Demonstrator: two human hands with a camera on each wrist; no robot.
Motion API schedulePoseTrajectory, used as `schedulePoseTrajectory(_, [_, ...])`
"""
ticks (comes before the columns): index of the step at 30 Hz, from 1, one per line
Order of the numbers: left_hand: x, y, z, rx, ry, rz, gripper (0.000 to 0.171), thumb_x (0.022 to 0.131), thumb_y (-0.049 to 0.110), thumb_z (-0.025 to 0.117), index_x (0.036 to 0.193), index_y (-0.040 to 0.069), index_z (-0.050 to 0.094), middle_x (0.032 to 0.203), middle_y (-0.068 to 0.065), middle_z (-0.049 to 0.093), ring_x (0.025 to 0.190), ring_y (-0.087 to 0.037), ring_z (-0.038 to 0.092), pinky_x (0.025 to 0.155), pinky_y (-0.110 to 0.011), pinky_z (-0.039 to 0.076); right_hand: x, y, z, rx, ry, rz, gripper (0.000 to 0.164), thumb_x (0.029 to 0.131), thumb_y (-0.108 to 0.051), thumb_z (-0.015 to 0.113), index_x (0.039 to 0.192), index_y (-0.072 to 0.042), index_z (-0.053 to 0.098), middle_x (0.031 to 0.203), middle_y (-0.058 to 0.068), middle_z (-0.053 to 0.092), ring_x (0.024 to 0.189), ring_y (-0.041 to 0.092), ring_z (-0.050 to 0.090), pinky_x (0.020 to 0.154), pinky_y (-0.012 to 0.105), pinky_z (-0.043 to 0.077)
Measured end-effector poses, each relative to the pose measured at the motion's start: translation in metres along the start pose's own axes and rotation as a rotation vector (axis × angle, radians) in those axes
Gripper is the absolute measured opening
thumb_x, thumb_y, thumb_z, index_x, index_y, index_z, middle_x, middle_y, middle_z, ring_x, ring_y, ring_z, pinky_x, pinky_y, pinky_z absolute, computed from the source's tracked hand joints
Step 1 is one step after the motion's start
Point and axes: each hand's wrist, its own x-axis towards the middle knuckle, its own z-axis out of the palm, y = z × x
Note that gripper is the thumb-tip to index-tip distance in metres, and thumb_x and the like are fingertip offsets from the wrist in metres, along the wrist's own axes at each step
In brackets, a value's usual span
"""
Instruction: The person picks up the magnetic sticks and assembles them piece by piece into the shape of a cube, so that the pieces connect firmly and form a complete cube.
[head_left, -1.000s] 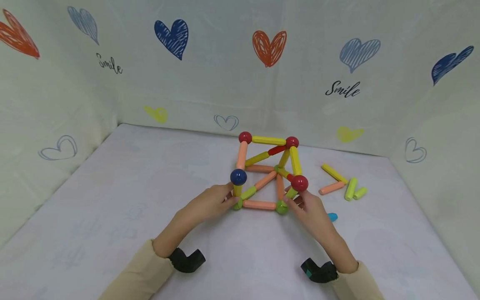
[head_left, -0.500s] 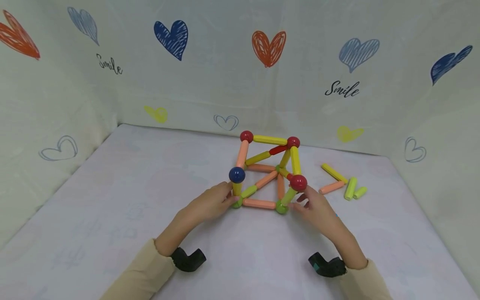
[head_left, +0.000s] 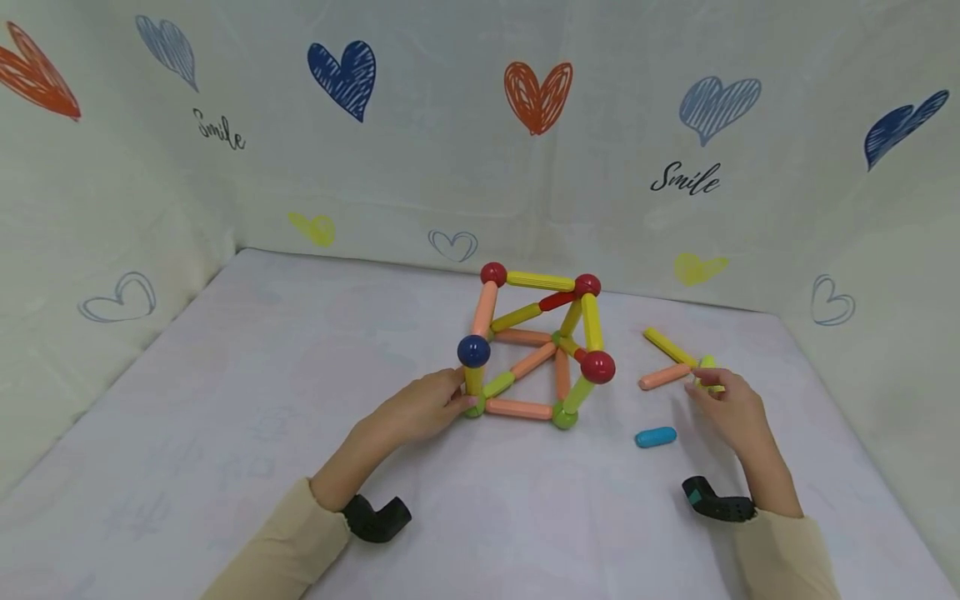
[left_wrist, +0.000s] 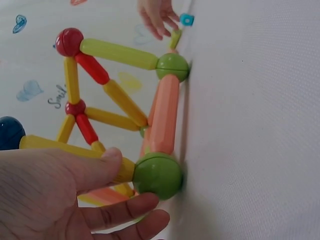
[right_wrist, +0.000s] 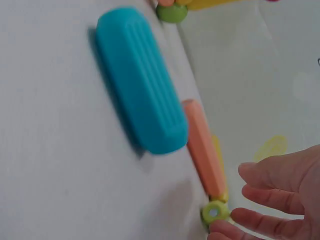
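Observation:
A frame of magnetic sticks and balls stands on the table in the head view. My left hand grips the upright yellow stick at its near left corner, under a blue ball. In the left wrist view the thumb lies along that stick, with fingertips at the green ball below. My right hand hovers at the loose light green sticks, partly covering them. Its fingers are spread with nothing between them in the right wrist view. A short blue stick lies nearer me.
A loose yellow stick and an orange stick lie right of the frame, beside the green ones. A white cloth wall printed with hearts rises behind the table. Each wrist carries a black camera mount.
My right hand has let go of the frame's near right corner and moved right to the loose sticks, uncovering the blue stick. The left hand stays on its corner.

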Motion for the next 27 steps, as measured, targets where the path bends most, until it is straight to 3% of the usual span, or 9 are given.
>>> schedulePoseTrajectory(4, [-0.001, 0.001, 0.0, 0.008, -0.008, -0.007, 0.025, 0.094, 0.021, 0.055, 0.11, 0.003, 0.056, 0.075, -0.002, 0.052, 0.066, -0.014, 0.047, 0.058, -0.027, 0.039, 0.003, 0.012, 0.0, -0.001, 0.006, 0.081, 0.051, 0.093, -0.026, 0.053, 0.128, 0.01, 0.042, 0.115, 0.031, 0.046, 0.1, 0.041, 0.047, 0.077, 0.045, 0.047])
schedulePoseTrajectory(12, [-0.001, 0.003, -0.002, 0.002, -0.02, -0.015, 0.026, 0.094, 0.021, 0.054, 0.112, 0.003, 0.056, 0.074, -0.002, 0.051, 0.065, -0.014, 0.047, 0.057, -0.026, 0.038, 0.005, 0.018, 0.005, 0.016, 0.024, 0.232, 0.065, 0.091, -0.041, 0.055, 0.126, 0.013, 0.042, 0.105, 0.028, 0.054, 0.081, 0.027, 0.056, 0.055, 0.022, 0.039])
schedulePoseTrajectory(15, [-0.001, 0.004, -0.002, -0.003, -0.025, -0.013, 0.026, 0.094, 0.02, 0.054, 0.113, 0.003, 0.055, 0.074, -0.002, 0.051, 0.065, -0.014, 0.047, 0.058, -0.026, 0.038, 0.005, 0.02, 0.005, 0.003, 0.013, 0.253, 0.066, 0.091, -0.043, 0.054, 0.123, 0.014, 0.043, 0.107, 0.03, 0.054, 0.082, 0.029, 0.053, 0.057, 0.025, 0.042])
schedulePoseTrajectory(20, [-0.002, 0.006, -0.001, -0.001, -0.041, -0.021, 0.025, 0.094, 0.021, 0.055, 0.111, 0.003, 0.056, 0.074, -0.001, 0.051, 0.065, -0.014, 0.047, 0.058, -0.026, 0.038, 0.006, 0.021, 0.003, -0.001, 0.001, 0.278, 0.055, 0.093, -0.034, 0.053, 0.119, 0.014, 0.046, 0.107, 0.031, 0.053, 0.087, 0.034, 0.051, 0.063, 0.032, 0.045])
schedulePoseTrajectory(27, [-0.003, 0.009, 0.0, 0.033, -0.042, -0.03, 0.024, 0.093, 0.022, 0.056, 0.109, 0.003, 0.056, 0.072, -0.001, 0.049, 0.065, -0.014, 0.046, 0.058, -0.026, 0.037, 0.006, 0.022, -0.001, 0.032, 0.023, 0.28, 0.048, 0.094, -0.026, 0.048, 0.119, 0.014, 0.046, 0.089, 0.022, 0.061, 0.073, 0.022, 0.055, 0.054, 0.023, 0.042])
